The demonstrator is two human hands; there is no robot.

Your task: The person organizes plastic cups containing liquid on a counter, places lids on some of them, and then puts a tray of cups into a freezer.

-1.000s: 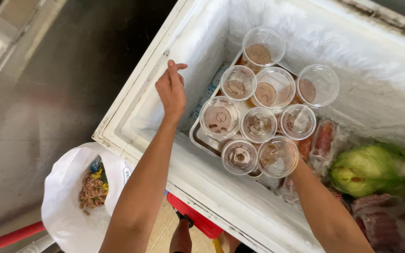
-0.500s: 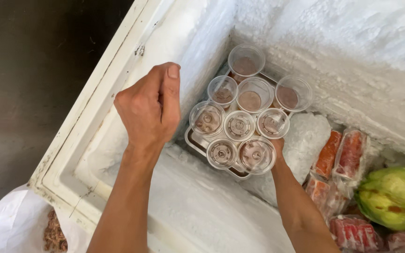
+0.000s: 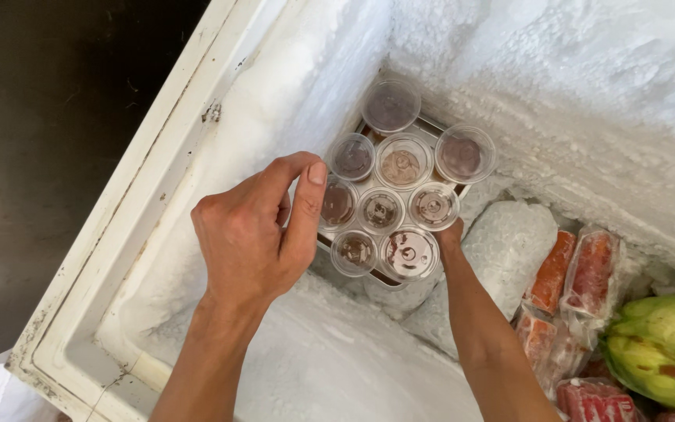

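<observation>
Tray (image 3: 328,244), metal, sat deep in frosted chest freezer (image 3: 220,109), against its back ice wall. We counted eight lidded clear cups (image 3: 381,209) on tray: seven in cluster, one behind. We judged load light but top-heavy; cups smooth, frost-slick, liable to slide; tray stiff, cold. Best hold: opposite tray edges, kept level. Our left hand (image 3: 255,234) hovered at tray's left edge, fingers curled, thumb near cup, holding nothing. Our right hand (image 3: 452,232) mostly hidden under tray's right side; grip unclear. Right of tray: four red frozen packs (image 3: 550,270), one green fruit (image 3: 666,352).

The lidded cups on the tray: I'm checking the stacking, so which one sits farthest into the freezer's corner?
The dark-filled cup at the far end, alone beyond the others, beside the frosted wall.
</observation>
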